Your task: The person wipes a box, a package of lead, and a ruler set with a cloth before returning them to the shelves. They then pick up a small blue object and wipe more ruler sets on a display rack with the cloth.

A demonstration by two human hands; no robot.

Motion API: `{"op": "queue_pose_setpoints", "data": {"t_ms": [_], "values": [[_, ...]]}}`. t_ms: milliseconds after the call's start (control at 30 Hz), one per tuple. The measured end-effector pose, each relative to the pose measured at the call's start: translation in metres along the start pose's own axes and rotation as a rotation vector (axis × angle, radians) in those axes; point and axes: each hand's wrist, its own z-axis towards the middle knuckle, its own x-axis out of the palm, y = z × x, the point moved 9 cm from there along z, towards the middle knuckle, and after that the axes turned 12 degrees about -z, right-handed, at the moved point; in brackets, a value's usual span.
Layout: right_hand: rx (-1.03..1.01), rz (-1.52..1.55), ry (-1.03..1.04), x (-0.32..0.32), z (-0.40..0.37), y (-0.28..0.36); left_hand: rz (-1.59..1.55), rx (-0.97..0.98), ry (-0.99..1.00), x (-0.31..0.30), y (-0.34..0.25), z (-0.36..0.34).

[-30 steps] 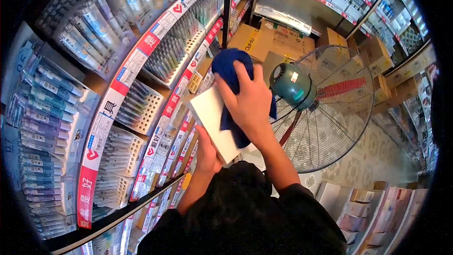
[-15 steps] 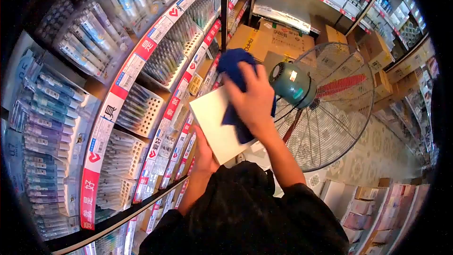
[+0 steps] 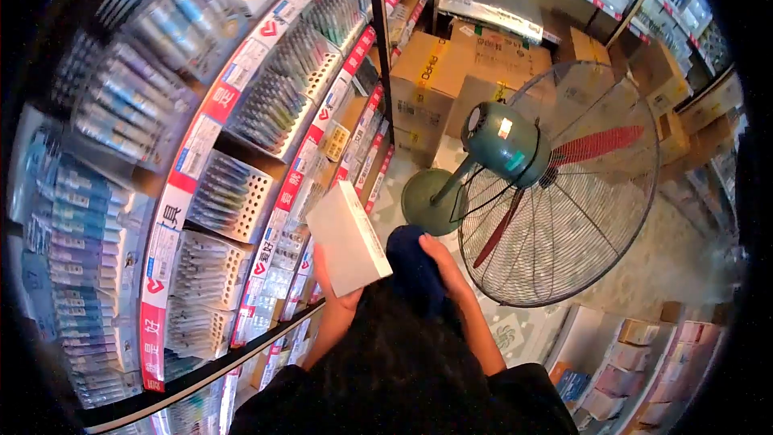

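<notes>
A flat white box point(image 3: 342, 238) is tilted in front of me, with small print along its narrow right side. Its lower left edge rests in my left hand point(image 3: 336, 294), the fingers partly hidden behind it. To its right, my right hand point(image 3: 448, 267) is wrapped round a bunched dark blue cloth point(image 3: 409, 258). The cloth hangs down toward my chest, right beside the box's lower right corner. My hair and dark clothing cover the lower part of both forearms.
On the left, curved shelves hold many pens point(image 3: 221, 193) in racks behind red-and-white label strips point(image 3: 205, 125). A green floor fan point(image 3: 507, 145) with a wire cage stands ahead right. Cardboard boxes point(image 3: 419, 84) are stacked behind it. More stocked shelving point(image 3: 620, 379) is at lower right.
My right hand and the cloth have come off the box's face and moved down toward me. The box has turned, so its printed narrow side now shows.
</notes>
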Motion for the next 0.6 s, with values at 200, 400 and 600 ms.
{"op": "queue_pose_setpoints", "data": {"t_ms": [200,400,600], "values": [[-0.031,-0.152,0.07,0.009,-0.021,0.028,0.53,-0.091,-0.381,-0.02,0.022,-0.015],[-0.12,-0.007,0.045,-0.012,-0.014,0.02,1.082,-0.168,-0.421,-0.033,0.029,0.022],[-0.278,-0.641,-0.322,-0.04,-0.009,0.046,1.241,-0.355,-0.345,-0.026,0.058,0.047]]}}
